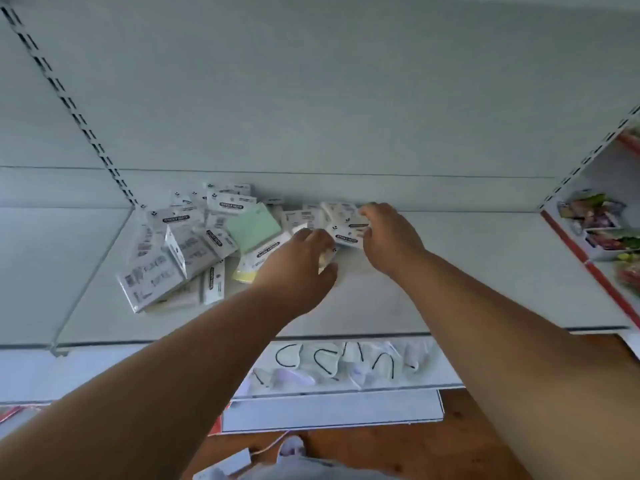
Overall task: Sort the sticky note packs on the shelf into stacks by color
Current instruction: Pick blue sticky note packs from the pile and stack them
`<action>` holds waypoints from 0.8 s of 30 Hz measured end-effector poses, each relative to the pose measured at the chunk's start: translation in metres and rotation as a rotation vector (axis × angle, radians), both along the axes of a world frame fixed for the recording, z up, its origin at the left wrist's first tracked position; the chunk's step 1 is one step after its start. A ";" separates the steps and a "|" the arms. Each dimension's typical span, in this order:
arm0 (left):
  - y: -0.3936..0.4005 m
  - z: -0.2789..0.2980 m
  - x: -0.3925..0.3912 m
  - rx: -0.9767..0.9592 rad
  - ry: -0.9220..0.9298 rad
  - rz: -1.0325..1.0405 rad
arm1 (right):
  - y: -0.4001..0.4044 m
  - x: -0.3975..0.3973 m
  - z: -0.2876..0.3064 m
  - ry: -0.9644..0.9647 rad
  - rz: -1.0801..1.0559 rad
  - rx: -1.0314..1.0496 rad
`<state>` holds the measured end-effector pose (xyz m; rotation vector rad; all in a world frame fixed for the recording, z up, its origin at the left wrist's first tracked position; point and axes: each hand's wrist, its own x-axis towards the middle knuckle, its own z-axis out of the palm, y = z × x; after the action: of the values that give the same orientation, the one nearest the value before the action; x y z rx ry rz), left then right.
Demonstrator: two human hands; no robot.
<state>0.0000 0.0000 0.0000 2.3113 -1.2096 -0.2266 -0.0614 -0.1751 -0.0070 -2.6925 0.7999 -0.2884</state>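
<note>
Several sticky note packs (pixel 194 244) lie in a loose heap at the back left of a white shelf (pixel 485 271), most showing white labelled card. One green pack (pixel 252 226) and one yellow pack (pixel 244 273) stand out. My left hand (pixel 298 271) reaches into the heap's right side and grips a pale pack (pixel 325 261) between thumb and fingers. My right hand (pixel 388 237) is just to its right, fingers curled around a white-carded pack (pixel 346 233) near the back wall.
A slotted upright (pixel 69 102) runs along the back panel on the left. A lower shelf (pixel 346 362) holds white items with black loops. Colourful packets (pixel 595 216) sit on the neighbouring shelf at right. Wooden floor lies below.
</note>
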 end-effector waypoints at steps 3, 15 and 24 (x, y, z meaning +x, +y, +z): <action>-0.019 0.003 0.012 0.002 0.001 0.014 | -0.022 0.018 -0.004 0.186 0.017 -0.018; -0.069 0.010 0.008 -0.062 -0.048 0.190 | -0.068 -0.014 0.014 -0.252 0.059 0.091; -0.125 0.002 -0.061 -0.166 0.267 0.292 | -0.120 -0.079 0.037 -0.329 0.004 0.894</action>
<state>-0.0605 -0.1255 0.0025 2.1956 -0.7229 -0.3057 -0.1402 -0.2953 0.0301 -1.7527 0.6166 -0.2747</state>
